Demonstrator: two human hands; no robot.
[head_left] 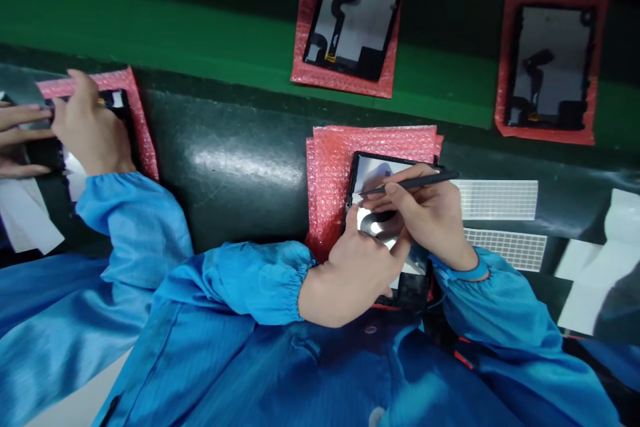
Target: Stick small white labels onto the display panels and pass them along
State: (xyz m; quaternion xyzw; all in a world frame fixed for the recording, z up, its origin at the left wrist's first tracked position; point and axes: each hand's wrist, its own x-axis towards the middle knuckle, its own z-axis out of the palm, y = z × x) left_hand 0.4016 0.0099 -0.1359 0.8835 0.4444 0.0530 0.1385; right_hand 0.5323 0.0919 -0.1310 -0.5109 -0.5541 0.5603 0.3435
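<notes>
Pink bubble wrap [327, 180] stuck out left from under the display panel [373, 168]. Left hand [350, 273] was over panel, grip unclear; slim black tool [425, 180], pinched in right hand [440, 217], pointed at panel's left edge, work apparently underway, remainder unclear.

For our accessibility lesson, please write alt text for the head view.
Right hand holds a slim dark tool over a display panel; left hand touches it. Red bubble wrap lies beneath. A co-worker handles another panel nearby.
</notes>
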